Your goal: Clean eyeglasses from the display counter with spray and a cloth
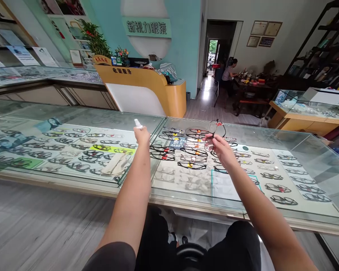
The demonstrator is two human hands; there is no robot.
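My left hand (142, 134) is closed round a small white spray bottle (138, 123), whose top sticks up above my fingers over the glass counter. In my right hand (220, 148) a pair of glasses (220, 124) is pinched between thumb and fingers, tilted upright, with a red mark on it. Between my hands, several dark-framed eyeglasses (192, 165) are spread in rows on the counter top, some bearing red or yellow tags. Left of my left arm lies a folded beige cloth (116, 162).
The glass display counter (169, 195) runs across in front of me, with many frames inside. Behind it stand a yellow cashier desk (175, 98) and a second glass case (302, 109) at the right. A person (229, 76) sits at a table in the back.
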